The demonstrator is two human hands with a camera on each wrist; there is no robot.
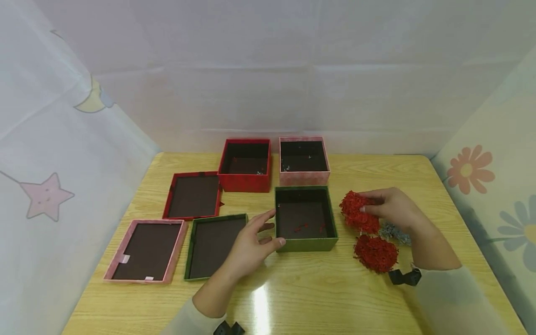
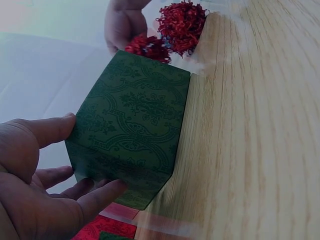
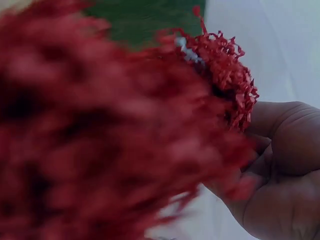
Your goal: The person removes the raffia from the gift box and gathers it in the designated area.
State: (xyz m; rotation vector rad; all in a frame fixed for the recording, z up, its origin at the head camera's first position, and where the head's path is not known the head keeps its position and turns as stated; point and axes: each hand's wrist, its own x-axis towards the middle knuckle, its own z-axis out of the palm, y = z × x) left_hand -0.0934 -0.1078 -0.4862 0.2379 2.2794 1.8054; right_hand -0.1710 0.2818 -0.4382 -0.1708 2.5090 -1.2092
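Observation:
A bundle of red crinkled paper shred (image 1: 359,211) is pinched by my right hand (image 1: 393,207), to the right of the green box. In the right wrist view the right fingers hold the far edge of this bundle (image 3: 225,75), which has a few pale blue strands in it. A second red shred bundle (image 1: 376,253) lies on the table just in front. My left hand (image 1: 253,244) is at the left side of the green box (image 1: 305,245), its fingers spread and reaching to the patterned wall (image 2: 135,115). A few red scraps lie inside that box.
Behind the green box stand a red box (image 1: 244,183) and a pink box (image 1: 304,177), both lidless. A red lid (image 1: 192,195), a green lid (image 1: 217,246) and a pink lid (image 1: 144,251) lie at left. Grey-blue shred (image 1: 395,232) sits partly behind the right wrist.

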